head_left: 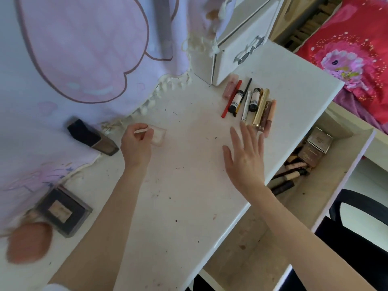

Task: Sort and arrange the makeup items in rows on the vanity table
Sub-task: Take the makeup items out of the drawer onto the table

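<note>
Left hand [136, 141] pinches the clear compact [157, 136] at frame centre for placement; right hand [245, 158], fingers spread flat, steadies the tube row [249, 101] on the surface [189, 185].

I get a single head-worn wide-angle view, looking forward and steeply down from close above the vanity table [189, 185], tilted so its front edge runs diagonally; an open drawer [327, 185] sits right of it.
</note>
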Demonstrator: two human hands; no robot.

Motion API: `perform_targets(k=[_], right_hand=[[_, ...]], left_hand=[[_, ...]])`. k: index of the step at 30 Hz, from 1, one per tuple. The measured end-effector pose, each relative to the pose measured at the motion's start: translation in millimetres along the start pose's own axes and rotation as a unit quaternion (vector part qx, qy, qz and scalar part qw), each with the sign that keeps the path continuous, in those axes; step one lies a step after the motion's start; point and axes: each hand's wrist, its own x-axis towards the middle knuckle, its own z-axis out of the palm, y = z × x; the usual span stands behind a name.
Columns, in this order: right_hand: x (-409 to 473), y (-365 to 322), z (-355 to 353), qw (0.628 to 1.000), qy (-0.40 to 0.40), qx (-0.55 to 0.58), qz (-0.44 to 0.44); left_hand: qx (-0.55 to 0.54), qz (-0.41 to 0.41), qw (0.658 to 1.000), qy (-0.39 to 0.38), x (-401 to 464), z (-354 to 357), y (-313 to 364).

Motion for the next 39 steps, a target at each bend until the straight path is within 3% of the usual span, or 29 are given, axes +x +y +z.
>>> perform_targets(k=[3,6,13,20,30,36,39], right_hand=[[-2,-24,16,0.99,-0.115,-0.049,-0.066],[-6,-30,30,0.978,-0.168,-0.095,-0.076],[-9,-31,35,0.976,-0.165,-0.125,-0.071],[-9,-31,38,0.974,-0.166,-0.141,-0.066],[-12,-38,36,0.974,-0.172,-0.14,-0.043],[-56,-73,41,0.979,-0.172,-0.111,0.001],[-82,-93,47,0.984,-0.158,-0.087,0.011]], left_hand=[[0.066,0.044,0.997,-0.006,12,-2,-5],[0.154,0.083,0.985,-0.014,21,-1,-4],[0.26,0.1,0.956,-0.094,24,0,-4],[0.379,0.142,0.911,-0.078,28,-3,-2],[0.254,0.206,0.942,-0.081,-27,-59,-12],[0.162,0.109,0.981,-0.002,-50,-128,-28],[0.172,0.072,0.982,-0.003,-51,-159,-39]])
